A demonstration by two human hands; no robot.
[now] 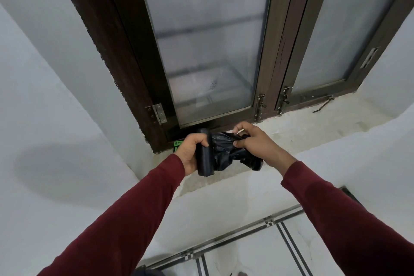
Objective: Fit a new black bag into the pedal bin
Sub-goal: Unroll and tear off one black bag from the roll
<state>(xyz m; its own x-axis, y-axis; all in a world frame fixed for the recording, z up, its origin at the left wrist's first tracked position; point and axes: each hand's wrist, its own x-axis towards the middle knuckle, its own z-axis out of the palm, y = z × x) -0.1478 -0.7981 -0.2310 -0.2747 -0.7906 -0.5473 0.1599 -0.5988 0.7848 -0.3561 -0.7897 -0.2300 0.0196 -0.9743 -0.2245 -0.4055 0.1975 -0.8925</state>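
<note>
A black roll of bin bags [205, 157] stands upright in my left hand [190, 152], which is wrapped around it just above the window sill. A crumpled length of black bag [233, 153] stretches from the roll to the right. My right hand [253, 141] pinches and bunches that loose bag, fingers closed on the plastic. Both arms wear dark red sleeves. The pedal bin is not in view.
A white window sill [302, 127] runs under a dark brown window frame [143, 87] with frosted panes and latches. A green label [178, 145] lies on the sill behind my left hand. White walls flank the window. Tiled floor [253, 251] with dark stripes lies below.
</note>
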